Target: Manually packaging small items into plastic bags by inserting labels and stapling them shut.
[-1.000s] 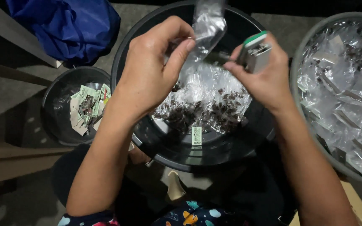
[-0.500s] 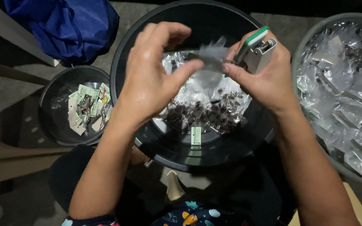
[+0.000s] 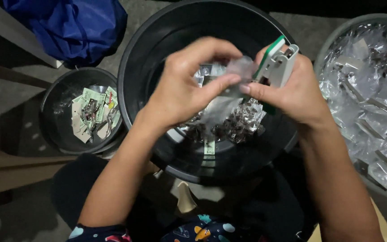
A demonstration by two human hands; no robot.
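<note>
We hold our left hand (image 3: 182,92) and right hand (image 3: 292,87) together above the large black tub (image 3: 139,58), over its far half. The left hand pinches a small clear plastic packet (image 3: 229,89) between thumb and forefinger; the packet hangs from the pinch down toward the tub's contents. The thumb of the right hand meets the same packet at its upper edge, so both hands touch it. The right hand is also closed around a grey stapler with a green strip (image 3: 276,62), gripped in the palm with its nose tilted up and away from us; the stapler sits just beside the top of the packet. We cannot tell whether its mouth is on the plastic.

Inside the large black tub, beneath the hands, lies a heap of clear packets of dark brown pieces (image 3: 240,125), with one small green-and-white paper label (image 3: 209,145) at the near side of the heap.

At the left stands a smaller black tub (image 3: 54,130), holding green and white paper labels (image 3: 92,114). At the right edge stands a grey tub (image 3: 321,54), filled with clear packets. A blue cloth bag (image 3: 68,27) lies at the far left corner of the floor.
</note>
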